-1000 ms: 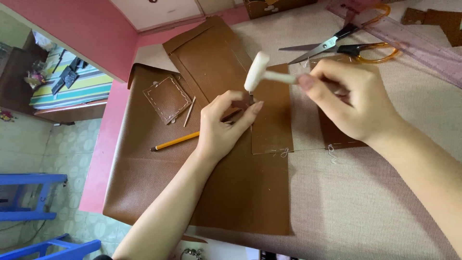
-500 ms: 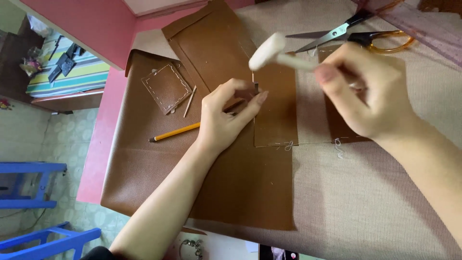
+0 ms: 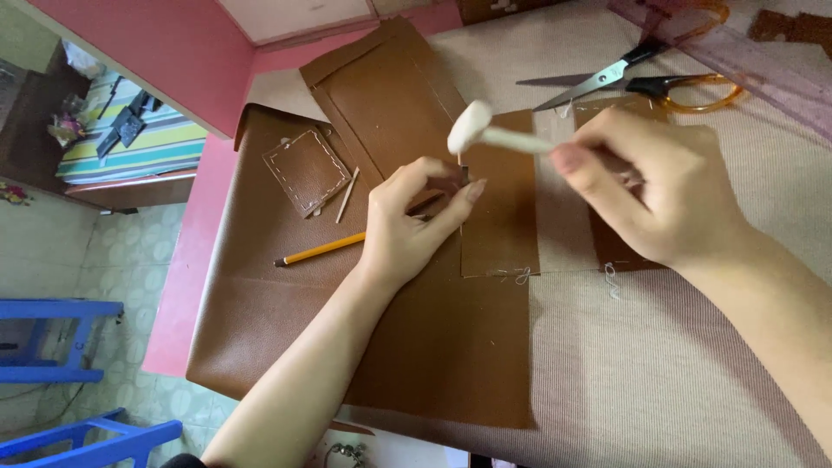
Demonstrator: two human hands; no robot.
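Leather sheet [image 3: 433, 347], large and brown, lies flat across the table [image 3: 676, 381] under your forearms, reaching from centre toward 7 o'clock. Second leather panel [image 3: 390, 95], long and narrow, runs from centre toward 11 o'clock. Smaller leather piece [image 3: 503, 217] lies at centre, white thread ends at its lower edge. Scissors [image 3: 624, 78] with amber handles lie at 1 o'clock, blades pointing toward 9, beside a clear ruler [image 3: 737, 61]. Stitched leather patch [image 3: 305, 169] sits at 10 o'clock, a thin stick beside it. Yellow pencil [image 3: 319, 250] lies at 9 o'clock just beside your left hand, tip toward 8.

Your right hand [image 3: 659, 195], fingers closed round the handle, holds the white mallet [image 3: 485, 134]; its long axis runs roughly 3 to 9 o'clock, head at the 9 end, raised just above the punch. Your left hand [image 3: 412, 221] pinches a small metal punch [image 3: 462, 173] upright on the smaller leather piece, fingertips closed on it.
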